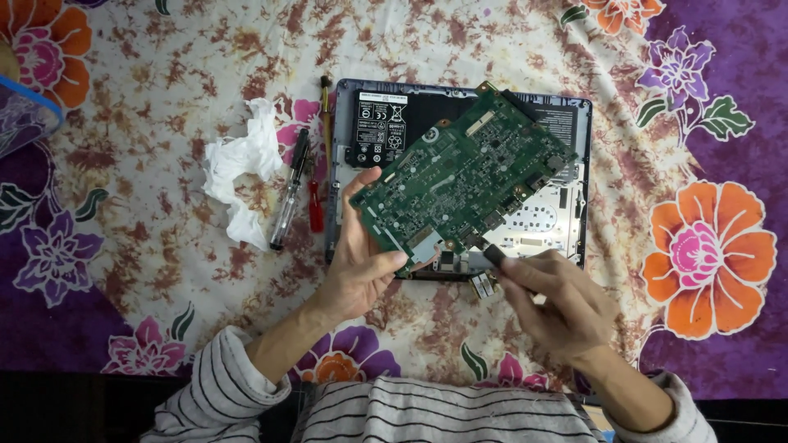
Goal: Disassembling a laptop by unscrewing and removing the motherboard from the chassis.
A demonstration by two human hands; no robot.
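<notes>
My left hand grips the lower left corner of a green circuit board and holds it tilted above an opened laptop base. My right hand pinches a small dark tool with a grey tip, whose end touches the board's lower edge. A black battery with a white label sits in the laptop's upper left part. The area under the board is hidden.
A crumpled white tissue lies left of the laptop. Beside it are a clear-handled screwdriver, a small red tool and a thin brush. A flowered cloth covers the surface. A blue-rimmed container sits at far left.
</notes>
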